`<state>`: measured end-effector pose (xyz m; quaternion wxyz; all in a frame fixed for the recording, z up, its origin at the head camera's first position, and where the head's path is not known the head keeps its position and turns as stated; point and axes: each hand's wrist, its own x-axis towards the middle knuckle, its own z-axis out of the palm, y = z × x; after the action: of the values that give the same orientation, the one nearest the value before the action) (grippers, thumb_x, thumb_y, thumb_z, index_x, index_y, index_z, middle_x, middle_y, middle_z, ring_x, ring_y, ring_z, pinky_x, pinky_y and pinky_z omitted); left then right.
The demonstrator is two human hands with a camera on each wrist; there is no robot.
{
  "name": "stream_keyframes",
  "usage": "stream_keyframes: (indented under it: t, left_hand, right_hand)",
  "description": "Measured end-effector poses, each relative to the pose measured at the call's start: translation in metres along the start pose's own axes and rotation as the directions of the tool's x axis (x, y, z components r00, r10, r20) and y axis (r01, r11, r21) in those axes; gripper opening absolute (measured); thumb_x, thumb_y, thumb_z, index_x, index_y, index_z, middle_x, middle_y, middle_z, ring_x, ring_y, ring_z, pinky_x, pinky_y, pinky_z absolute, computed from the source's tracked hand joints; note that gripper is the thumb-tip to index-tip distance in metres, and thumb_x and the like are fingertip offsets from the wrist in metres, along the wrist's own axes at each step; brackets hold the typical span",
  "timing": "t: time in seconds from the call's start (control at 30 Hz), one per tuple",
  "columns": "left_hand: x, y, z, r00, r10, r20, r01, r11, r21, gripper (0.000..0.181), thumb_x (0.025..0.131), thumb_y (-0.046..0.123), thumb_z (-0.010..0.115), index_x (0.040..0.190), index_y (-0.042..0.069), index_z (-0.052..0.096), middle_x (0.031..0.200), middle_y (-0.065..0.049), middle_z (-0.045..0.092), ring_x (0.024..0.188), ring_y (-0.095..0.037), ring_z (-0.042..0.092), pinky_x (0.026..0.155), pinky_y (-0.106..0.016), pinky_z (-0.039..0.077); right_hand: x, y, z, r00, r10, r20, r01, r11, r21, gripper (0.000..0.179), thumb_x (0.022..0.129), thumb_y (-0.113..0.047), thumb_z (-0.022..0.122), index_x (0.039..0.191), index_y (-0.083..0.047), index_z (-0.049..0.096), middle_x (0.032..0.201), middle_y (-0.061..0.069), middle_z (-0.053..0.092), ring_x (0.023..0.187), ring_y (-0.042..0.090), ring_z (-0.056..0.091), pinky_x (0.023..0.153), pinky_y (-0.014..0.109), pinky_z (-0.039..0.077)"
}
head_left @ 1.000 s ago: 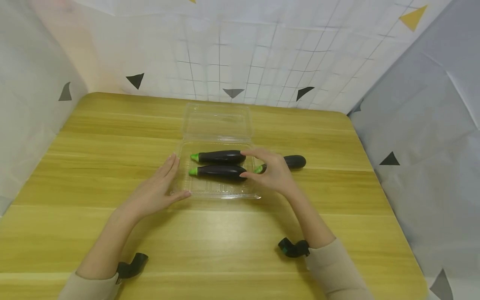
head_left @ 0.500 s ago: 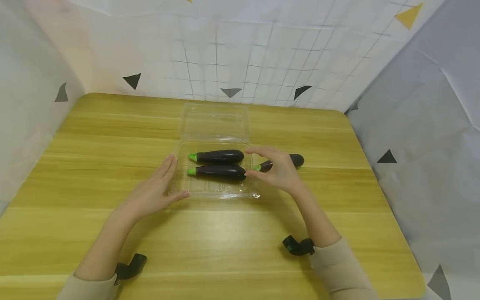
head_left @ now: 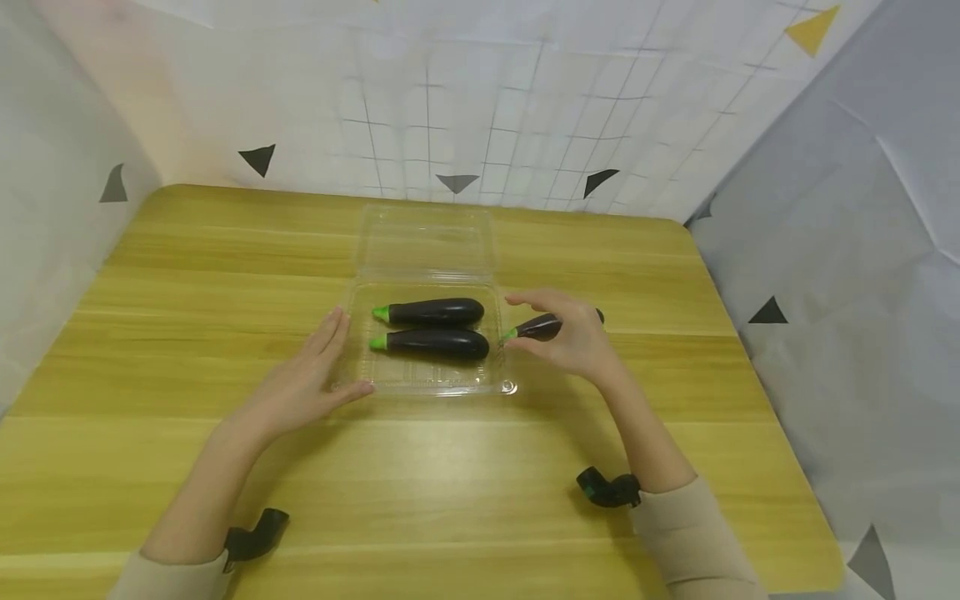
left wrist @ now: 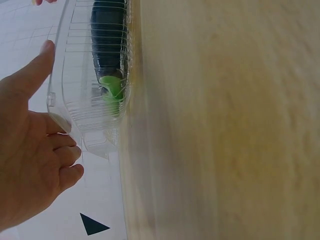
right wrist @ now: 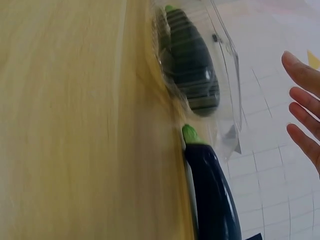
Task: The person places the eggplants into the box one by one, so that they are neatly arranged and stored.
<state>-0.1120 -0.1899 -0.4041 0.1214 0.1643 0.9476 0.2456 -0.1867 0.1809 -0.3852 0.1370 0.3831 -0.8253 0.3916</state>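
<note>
A clear plastic clamshell box (head_left: 427,389) lies with its lid (head_left: 427,242) folded back. Inside are two dark purple eggplants with green stems, the far eggplant (head_left: 438,312) and the near eggplant (head_left: 442,343), side by side. My left hand (head_left: 296,387) rests against the box's left side and front left corner, fingers straight. Just right of the box, a third eggplant (head_left: 542,327) lies on the table, its stem toward the box. Over it hovers my right hand (head_left: 576,337), thumb and fingers apart and holding nothing; it covers part of that eggplant in the head view.
The wooden table (head_left: 450,483) runs up to a white backdrop (head_left: 300,100) with grid lines and triangle marks. Grey-white sheets (head_left: 825,208) stand along the sides. A black wrist camera (head_left: 257,535) is strapped at the left cuff, another camera (head_left: 609,487) at the right.
My right hand has drawn away to the right from the two boxed eggplants, off their rounded ends to over the third eggplant. The left hand keeps its place at the box.
</note>
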Motion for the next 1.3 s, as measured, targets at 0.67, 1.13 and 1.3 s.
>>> stream_keyframes:
  t: [0.67, 1.13, 1.3]
  left_hand:
    - [0.0, 0.0, -0.002, 1.0, -0.006, 0.005, 0.006, 1.0, 0.012, 0.102, 0.09, 0.06, 0.055, 0.154, 0.01, -0.006, 0.16, -0.008, -0.012, 0.145, -0.034, 0.002, 0.109, -0.061, 0.021]
    - [0.001, 0.0, -0.002, 1.0, -0.01, 0.006, 0.009, 1.0, 0.014, 0.102, 0.09, 0.061, 0.055, 0.154, 0.009, -0.005, 0.16, -0.009, -0.012, 0.145, -0.034, 0.002, 0.108, -0.062, 0.023]
    - [0.0, 0.0, -0.001, 1.0, -0.001, 0.0, 0.001, 1.0, 0.022, 0.101, 0.09, 0.06, 0.055, 0.154, 0.009, -0.005, 0.16, -0.01, -0.011, 0.145, -0.035, 0.003, 0.106, -0.062, 0.026]
  right_hand:
    - [-0.011, 0.003, -0.022, 0.996, 0.092, -0.021, -0.093, 0.995, -0.039, 0.058, 0.064, -0.01, 0.09, 0.118, -0.009, 0.068, 0.112, 0.004, 0.069, 0.099, 0.024, 0.066, 0.085, 0.039, 0.053]
    - [-0.016, 0.011, -0.029, 0.994, 0.104, -0.026, -0.106, 0.991, -0.082, 0.057, 0.064, -0.013, 0.091, 0.117, -0.012, 0.069, 0.112, 0.0, 0.069, 0.096, 0.021, 0.065, 0.083, 0.036, 0.053]
    - [-0.019, 0.019, -0.031, 0.994, 0.11, 0.003, -0.11, 0.992, -0.063, 0.056, 0.065, -0.011, 0.09, 0.118, -0.011, 0.069, 0.114, 0.001, 0.068, 0.102, 0.023, 0.064, 0.087, 0.035, 0.053]
